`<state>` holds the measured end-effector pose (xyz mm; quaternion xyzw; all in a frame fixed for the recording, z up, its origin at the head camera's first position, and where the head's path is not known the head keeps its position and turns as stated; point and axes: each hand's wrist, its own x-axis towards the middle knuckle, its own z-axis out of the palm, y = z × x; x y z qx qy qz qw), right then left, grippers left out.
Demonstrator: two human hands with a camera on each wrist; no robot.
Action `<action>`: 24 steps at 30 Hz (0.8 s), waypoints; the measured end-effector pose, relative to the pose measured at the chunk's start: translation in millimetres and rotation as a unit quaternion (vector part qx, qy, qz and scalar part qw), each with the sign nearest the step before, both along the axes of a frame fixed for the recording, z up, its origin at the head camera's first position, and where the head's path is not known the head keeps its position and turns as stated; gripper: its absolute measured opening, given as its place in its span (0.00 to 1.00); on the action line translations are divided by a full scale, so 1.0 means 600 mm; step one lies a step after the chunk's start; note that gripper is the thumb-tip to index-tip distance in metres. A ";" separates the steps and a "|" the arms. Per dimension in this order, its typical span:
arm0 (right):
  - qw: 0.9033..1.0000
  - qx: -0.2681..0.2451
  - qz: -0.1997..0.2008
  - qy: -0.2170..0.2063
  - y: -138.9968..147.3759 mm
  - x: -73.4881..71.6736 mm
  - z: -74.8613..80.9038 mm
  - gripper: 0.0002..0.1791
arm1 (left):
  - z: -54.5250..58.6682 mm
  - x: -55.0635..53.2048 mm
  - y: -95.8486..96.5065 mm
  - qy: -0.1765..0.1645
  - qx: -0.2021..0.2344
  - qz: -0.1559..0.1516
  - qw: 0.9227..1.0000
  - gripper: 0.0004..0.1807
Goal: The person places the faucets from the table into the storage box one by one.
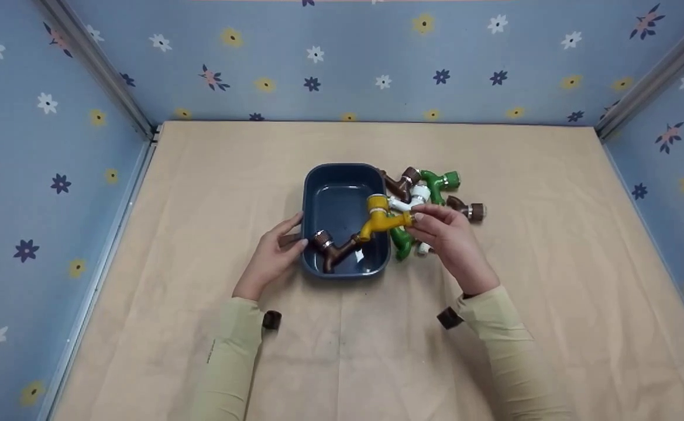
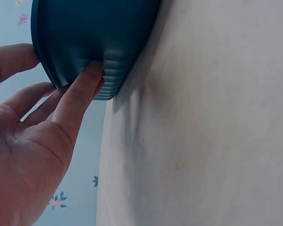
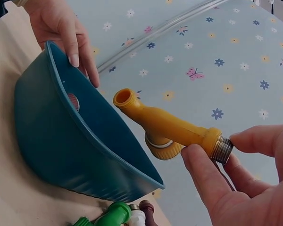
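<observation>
In the head view, my right hand [image 1: 450,237] pinches a yellow plastic tap [image 1: 378,221] by its threaded end, above the right side of a dark blue bin [image 1: 344,169]. The tap's metal thread [image 3: 221,149] sits between thumb and fingertips in the right wrist view, its spout pointing toward the bin. A brown tap [image 1: 334,252] lies inside the bin at the near end. My left hand [image 1: 272,254] rests against the bin's left side, its fairly straight fingers [image 2: 75,96] touching the outer wall and rim in the left wrist view.
Right of the bin lie more taps in a loose group: a green tap [image 1: 438,181], a white tap [image 1: 415,199], brown taps [image 1: 470,210] and another green tap [image 1: 400,242] close to the bin wall. Blue flowered panels [image 1: 365,58] enclose the beige-covered table [image 1: 224,175].
</observation>
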<state>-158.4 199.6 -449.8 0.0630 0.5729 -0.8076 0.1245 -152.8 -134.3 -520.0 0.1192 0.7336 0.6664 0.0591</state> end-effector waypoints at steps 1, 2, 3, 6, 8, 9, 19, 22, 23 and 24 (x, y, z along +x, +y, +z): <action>1.000 0.000 -0.001 0.000 -0.001 -0.002 -0.001 0.14 | -0.006 -0.002 -0.001 0.001 -0.005 0.002 1.000 0.31; 1.000 -0.002 -0.003 0.000 -0.003 -0.003 -0.001 0.14 | -0.012 -0.005 -0.001 0.000 -0.011 0.006 1.000 0.31; 1.000 -0.004 -0.005 0.001 -0.004 -0.004 -0.002 0.13 | -0.018 -0.007 -0.002 -0.002 -0.016 0.009 1.000 0.32; 1.000 -0.009 -0.009 0.002 -0.008 -0.009 -0.004 0.12 | -0.012 -0.007 -0.002 -0.010 -0.026 0.005 1.000 0.32; 1.000 -0.008 -0.012 0.001 -0.012 -0.012 -0.004 0.12 | 0.000 -0.003 0.000 -0.013 -0.020 -0.001 1.000 0.32; 1.000 -0.008 -0.012 0.000 -0.013 -0.014 -0.004 0.13 | 0.005 -0.001 0.000 -0.013 -0.017 -0.005 1.000 0.32; 0.999 -0.011 -0.018 -0.028 -0.032 -0.032 -0.009 0.16 | 0.037 0.010 0.003 -0.017 -0.004 -0.012 1.000 0.31; 0.999 -0.012 -0.018 -0.031 -0.036 -0.034 -0.012 0.18 | 0.034 0.009 0.002 -0.016 -0.005 -0.013 1.000 0.31; 0.999 -0.013 -0.017 -0.032 -0.038 -0.035 -0.014 0.18 | 0.032 0.009 0.002 -0.016 -0.004 -0.013 1.000 0.31; 0.999 -0.013 -0.017 -0.032 -0.039 -0.035 -0.015 0.18 | 0.030 0.008 0.001 -0.015 -0.005 -0.014 1.000 0.31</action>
